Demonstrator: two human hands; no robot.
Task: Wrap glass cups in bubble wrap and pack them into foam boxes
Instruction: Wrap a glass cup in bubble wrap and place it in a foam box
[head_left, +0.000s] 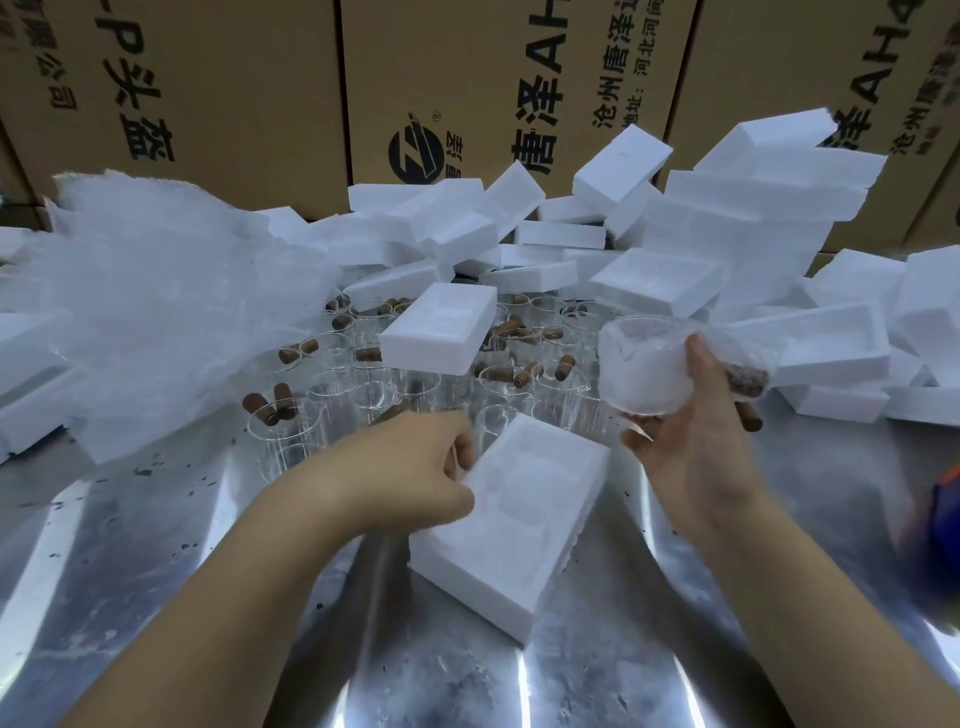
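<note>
Shiny metal is seen nearest: the surface (156, 597), with dark specks on it. One open foam box (519, 535) is laid on it, hollow side up. Its far left corner is held by the left grip (415, 467), with the fingers curled over the rim.

Just to the right, the right grip (691, 452) is lifted above the surface. It is closed round one wrapped cup (641, 371), which is tipped on its side. The thumb is pressed on top and the fingers are tucked under. One brown handle (750, 418) is seen poking out past the palm. At the right edge an orange and blue thing (946, 499) is cut off and blurred, so it cannot be made out.

Farther back, bare glass cups (363, 387) are stood close together. They are too many to count, well over ten, and some are hidden. One second foam box (441, 332) is rested on top of them. To the left, one big heap of bubble wrap (156, 312) is piled.

Behind that, more foam boxes (753, 208) are heaped, too many to count. Farthest off, at least three cardboard boxes (234, 78) are stacked, with their tops cut off.
</note>
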